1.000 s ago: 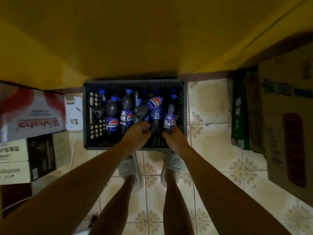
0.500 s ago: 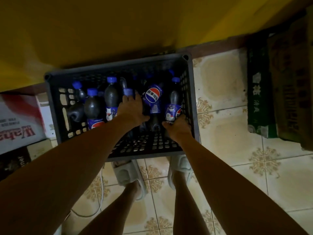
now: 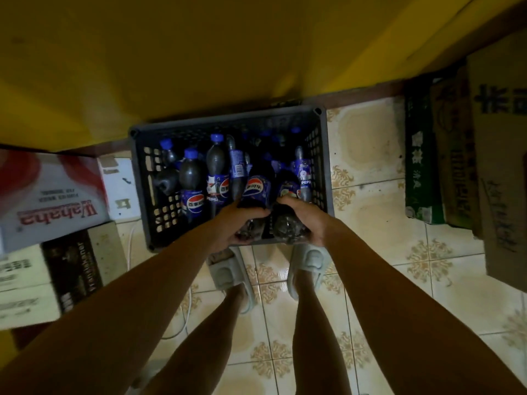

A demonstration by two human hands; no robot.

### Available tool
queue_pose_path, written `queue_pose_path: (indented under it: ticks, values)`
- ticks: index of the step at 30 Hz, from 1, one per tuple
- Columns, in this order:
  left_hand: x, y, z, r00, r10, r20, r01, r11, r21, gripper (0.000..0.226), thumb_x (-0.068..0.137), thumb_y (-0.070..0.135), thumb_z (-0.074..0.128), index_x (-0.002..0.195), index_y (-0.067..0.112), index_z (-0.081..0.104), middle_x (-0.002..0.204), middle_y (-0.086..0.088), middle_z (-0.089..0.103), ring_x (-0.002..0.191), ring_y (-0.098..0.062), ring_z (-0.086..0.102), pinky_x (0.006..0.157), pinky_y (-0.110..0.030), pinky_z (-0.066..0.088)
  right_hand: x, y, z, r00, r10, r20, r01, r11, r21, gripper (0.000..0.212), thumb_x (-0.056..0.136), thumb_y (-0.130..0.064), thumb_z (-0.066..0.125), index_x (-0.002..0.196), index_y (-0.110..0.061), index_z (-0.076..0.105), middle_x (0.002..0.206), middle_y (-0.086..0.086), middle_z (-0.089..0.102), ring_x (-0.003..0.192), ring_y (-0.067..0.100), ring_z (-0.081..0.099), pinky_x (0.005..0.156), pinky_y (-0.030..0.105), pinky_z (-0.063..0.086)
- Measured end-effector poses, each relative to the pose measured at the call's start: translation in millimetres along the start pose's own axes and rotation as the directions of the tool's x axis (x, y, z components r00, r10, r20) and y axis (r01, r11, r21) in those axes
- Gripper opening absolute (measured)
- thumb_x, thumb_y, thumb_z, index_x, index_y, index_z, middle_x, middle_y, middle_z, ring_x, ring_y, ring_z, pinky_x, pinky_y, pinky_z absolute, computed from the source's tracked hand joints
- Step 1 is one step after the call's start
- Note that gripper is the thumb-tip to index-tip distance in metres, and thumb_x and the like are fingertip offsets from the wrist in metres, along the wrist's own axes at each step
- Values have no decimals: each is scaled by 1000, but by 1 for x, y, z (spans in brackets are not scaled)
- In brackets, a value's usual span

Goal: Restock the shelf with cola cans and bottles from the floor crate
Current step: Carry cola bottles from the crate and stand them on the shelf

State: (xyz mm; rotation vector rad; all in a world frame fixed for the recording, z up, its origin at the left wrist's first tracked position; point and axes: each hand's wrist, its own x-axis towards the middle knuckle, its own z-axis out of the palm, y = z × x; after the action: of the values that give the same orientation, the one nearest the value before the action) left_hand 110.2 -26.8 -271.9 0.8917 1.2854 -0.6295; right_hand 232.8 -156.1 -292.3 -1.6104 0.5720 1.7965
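Note:
A dark plastic crate (image 3: 144,178) stands on the tiled floor against the yellow wall, holding several cola bottles with blue caps and blue labels. My left hand (image 3: 231,223) grips the lower end of one cola bottle (image 3: 258,186) over the crate's near edge. Beside it, my right hand (image 3: 306,218) grips the base of a second cola bottle (image 3: 288,189). Both bottles point away from me, tilted above the others. Several bottles (image 3: 194,181) still stand upright at the crate's left side.
Stacked cartons, one white and red (image 3: 48,195), sit left of the crate. Brown and green cardboard boxes (image 3: 467,155) line the right side. My feet in grey slippers (image 3: 228,272) stand just before the crate. A white cable (image 3: 186,315) lies on the tiles.
Both hands reached in among the bottles, each closed round one, and drew it back toward the crate's near edge, raised and tilted. The camera has pulled back from the crate.

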Motion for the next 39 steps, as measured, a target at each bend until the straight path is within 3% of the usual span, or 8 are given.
queue_pose_path:
  ticks: [2, 6, 13, 16, 19, 22, 31, 39]
  values:
    - [-38, -13, -2, 998, -42, -37, 38, 996, -83, 46, 87, 41, 73, 125, 21, 57, 109, -10, 69, 100, -27, 66, 89, -47, 56, -31, 7, 0, 1000, 3, 15, -3, 999, -38, 55, 82, -52, 72, 119, -13, 61, 105, 17, 75, 96, 33, 73, 85, 47, 60]
    - [-125, -24, -9, 991, -93, -99, 70, 975, -211, 46, 91, 50, 64, 124, 18, 54, 110, -14, 69, 97, -28, 67, 68, -38, 58, -115, 30, 13, 994, -109, -19, 109, 994, -11, 54, 81, -45, 75, 125, -19, 57, 110, 15, 71, 99, 31, 71, 91, 45, 58]
    - [-277, -7, -40, 981, 192, 3, -185, 950, -249, 43, 87, 24, 72, 126, 27, 55, 124, -8, 64, 105, -28, 67, 87, -45, 56, -272, 36, 79, 948, -276, -157, 302, 938, 171, 67, 74, -40, 84, 129, -24, 50, 113, 18, 71, 94, 42, 72, 80, 58, 59]
    - [-347, 4, -50, 961, 264, 80, -204, 876, -438, 53, 78, 22, 75, 127, 24, 54, 120, -12, 64, 92, -31, 70, 79, -47, 60, -328, 30, 115, 926, -301, -227, 342, 923, 174, 91, 63, -68, 82, 138, -28, 51, 127, 10, 67, 107, 36, 69, 91, 60, 55]
    - [-408, 2, -60, 936, 329, 128, -212, 813, -542, 59, 79, 24, 75, 133, 12, 54, 111, -15, 68, 80, -27, 72, 62, -37, 59, -383, 22, 146, 900, -403, -164, 426, 893, 143, 61, 83, -67, 60, 125, -23, 62, 114, 10, 74, 104, 32, 71, 98, 54, 53]
    - [-456, -7, -72, 912, 394, 114, -247, 749, -615, 50, 79, 21, 68, 126, 12, 57, 102, -12, 73, 79, -24, 73, 59, -34, 58, -430, 15, 167, 865, -491, -105, 499, 865, 61, 57, 86, -64, 59, 125, -22, 62, 112, 8, 75, 103, 29, 72, 100, 55, 51]
    - [-536, -20, -85, 759, 641, -120, -581, 582, -569, 85, 64, 4, 78, 142, 14, 43, 135, -20, 61, 120, -38, 60, 102, -53, 48, -521, -6, 204, 650, -757, 70, 760, 643, -100, 27, 96, -37, 61, 119, -21, 61, 100, -2, 75, 92, 20, 74, 81, 43, 59]
    - [-583, -32, -26, 559, 727, -399, -792, 326, -516, 88, 65, 5, 79, 144, 19, 43, 132, -16, 64, 121, -35, 61, 96, -45, 53, -567, -8, 192, 511, -781, 358, 858, 485, -168, 38, 86, -32, 74, 113, -39, 48, 110, 7, 71, 98, 24, 73, 86, 47, 59]
